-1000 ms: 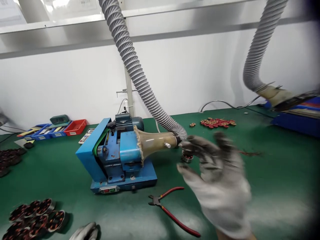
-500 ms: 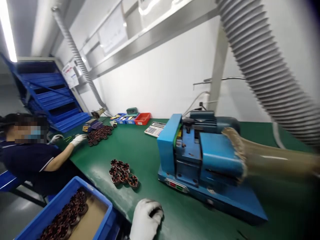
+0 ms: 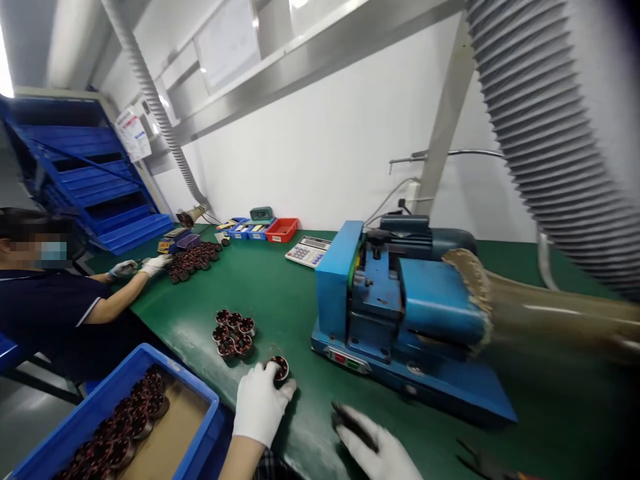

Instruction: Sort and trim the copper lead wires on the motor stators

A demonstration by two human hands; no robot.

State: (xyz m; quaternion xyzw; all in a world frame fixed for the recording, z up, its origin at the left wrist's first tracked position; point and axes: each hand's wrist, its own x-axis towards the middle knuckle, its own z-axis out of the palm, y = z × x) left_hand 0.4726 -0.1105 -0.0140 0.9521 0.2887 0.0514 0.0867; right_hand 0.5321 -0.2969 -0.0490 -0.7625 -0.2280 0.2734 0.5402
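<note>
My left hand, in a white glove, has its fingers closed around a small round motor stator with copper windings, low over the green bench. Thin wire ends stick up from it. Just beyond lies a small cluster of similar stators. My right hand, also gloved and with blackened fingertips, is near the bench's front edge. Its fingers are apart with nothing visible between them. Pliers lie to its right, partly cut off by the frame.
A blue belt-sander-like machine stands on the right, joined to a duct. A blue crate of stators is at lower left. Beyond are a calculator, a red bin, a stator pile and a co-worker.
My left hand has reached forward and taken a stator from the near end of the cluster, bringing it closer. My right hand has come into view. The camera has shifted slightly.
</note>
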